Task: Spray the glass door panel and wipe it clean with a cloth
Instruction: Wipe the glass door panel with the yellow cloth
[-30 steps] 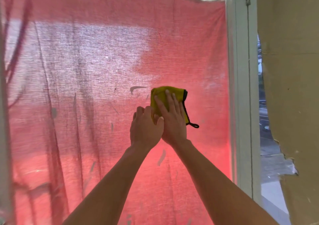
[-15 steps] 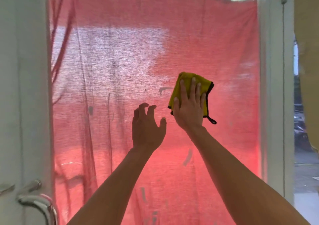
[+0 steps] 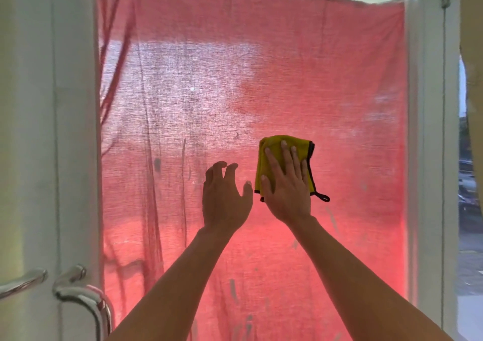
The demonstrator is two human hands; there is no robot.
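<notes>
Cloth flat under splayed right hand on glass door panel; left hand empty, fingers spread, just beside.

Glass panel open above & right of hands; handle (chrome) crowds lower left.

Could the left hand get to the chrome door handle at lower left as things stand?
Probably yes. The left hand is open and holds nothing, raised before the glass panel beside the yellow cloth. Nothing shows between it and the door handle, which sits lower and to its left.
</notes>
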